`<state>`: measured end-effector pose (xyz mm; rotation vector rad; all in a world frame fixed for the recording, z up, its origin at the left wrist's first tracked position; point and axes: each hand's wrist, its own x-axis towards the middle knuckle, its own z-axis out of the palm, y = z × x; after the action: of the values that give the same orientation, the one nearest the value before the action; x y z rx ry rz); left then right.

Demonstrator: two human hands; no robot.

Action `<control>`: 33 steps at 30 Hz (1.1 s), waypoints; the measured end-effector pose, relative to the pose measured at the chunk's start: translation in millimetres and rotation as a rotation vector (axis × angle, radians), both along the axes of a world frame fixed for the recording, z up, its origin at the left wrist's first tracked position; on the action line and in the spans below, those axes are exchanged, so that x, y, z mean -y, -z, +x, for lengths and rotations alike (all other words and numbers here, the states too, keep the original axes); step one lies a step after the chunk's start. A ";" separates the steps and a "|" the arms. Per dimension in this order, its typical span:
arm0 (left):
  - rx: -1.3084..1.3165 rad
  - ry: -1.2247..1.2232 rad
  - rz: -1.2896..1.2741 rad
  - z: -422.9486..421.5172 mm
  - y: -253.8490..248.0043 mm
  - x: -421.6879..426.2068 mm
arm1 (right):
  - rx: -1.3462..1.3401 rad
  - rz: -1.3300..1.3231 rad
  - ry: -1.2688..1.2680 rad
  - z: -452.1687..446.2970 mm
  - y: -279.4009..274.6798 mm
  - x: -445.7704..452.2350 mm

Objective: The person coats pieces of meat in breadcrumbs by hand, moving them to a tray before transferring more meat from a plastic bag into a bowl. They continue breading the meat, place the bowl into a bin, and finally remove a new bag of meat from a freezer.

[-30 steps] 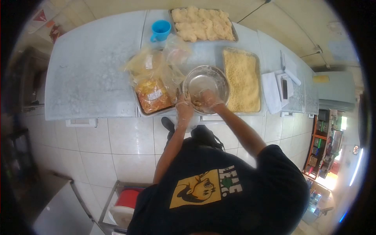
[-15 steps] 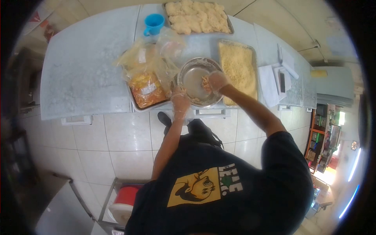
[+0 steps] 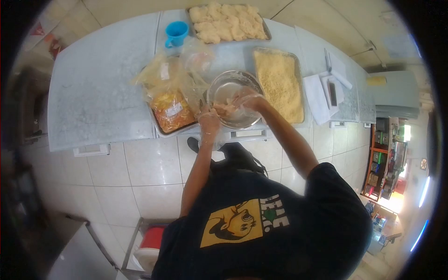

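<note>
Cup [image 3: 177,38] and papers [image 3: 315,100] on the bench [image 3: 102,79]
The cup is blue, near the far edge; the white papers lie toward the right end, a dark oblong thing [image 3: 332,94] among them. Beyond the near right corner stand stocked shelves [image 3: 379,156].

Right hand [image 3: 250,100] over bowl [image 3: 227,87], left hand [image 3: 209,122] beside it.

Trays [image 3: 300,84] hem the bowl [image 3: 227,87] on both sides, leaving its top open.
</note>
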<state>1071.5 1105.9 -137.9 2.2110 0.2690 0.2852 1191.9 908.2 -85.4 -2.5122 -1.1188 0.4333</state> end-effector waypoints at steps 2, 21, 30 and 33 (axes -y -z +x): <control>0.077 -0.001 0.088 1.2 -0.4 1.1 | -0.243 -0.303 0.391 -6.6 -123.1 -41.9; -0.151 0.367 0.495 -13.0 -51.5 -6.5 | 0.178 -0.349 0.038 -70.2 -47.6 3.4; -0.028 0.053 -0.034 -4.0 53.1 -17.5 | -0.606 -0.208 0.340 -61.6 56.9 -58.0; 0.153 0.409 0.051 -19.9 -27.2 -24.3 | 0.026 0.167 -0.216 -74.4 42.0 -46.8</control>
<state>1051.7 1130.1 -110.7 2.2193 -0.2756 0.2334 1117.5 955.1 -127.4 -2.2700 -1.3829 0.3486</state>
